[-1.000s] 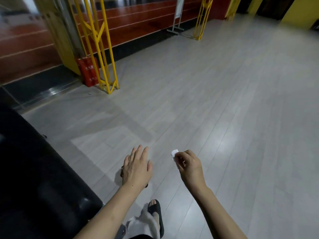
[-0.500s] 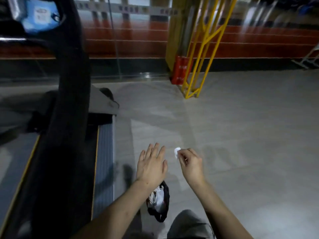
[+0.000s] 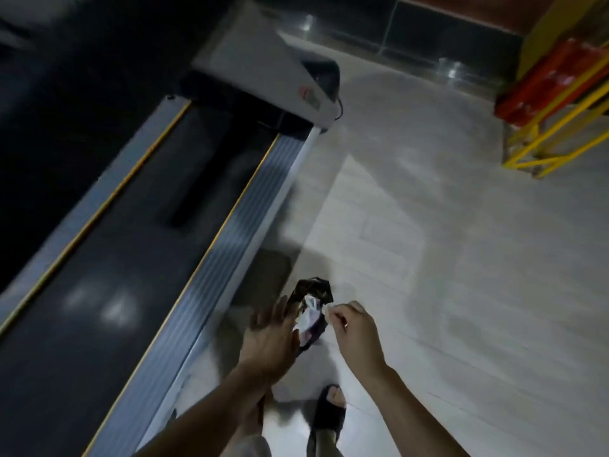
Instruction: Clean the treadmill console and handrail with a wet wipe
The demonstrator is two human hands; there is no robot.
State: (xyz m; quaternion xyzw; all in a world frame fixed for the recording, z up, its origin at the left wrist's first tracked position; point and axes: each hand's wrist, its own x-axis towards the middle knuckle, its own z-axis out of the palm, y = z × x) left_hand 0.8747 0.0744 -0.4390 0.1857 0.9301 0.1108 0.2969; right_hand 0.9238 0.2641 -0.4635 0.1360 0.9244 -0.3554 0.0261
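R hand point(image 3: 354, 328) pinching small wipe point(image 3: 327, 309), crumpled, no clear axis

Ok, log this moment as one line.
right hand: pinches wipe | left hand: open by black bag on floor | treadmill: untouched

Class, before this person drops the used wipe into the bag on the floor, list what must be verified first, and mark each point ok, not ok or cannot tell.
1. Wipe held: ok; the right hand pinches the small white wipe.
2. Bag within reach: ok; the black bag lies on the floor just below both hands.
3. Bag mouth open: cannot tell; white contents show, but the picture is blurred.
4. Left hand free to steady the bag: ok; the left hand is spread open at its edge.
5. Wipe over the opening: ok, roughly.
6. Foot clear of bag: ok; the sandal is apart.
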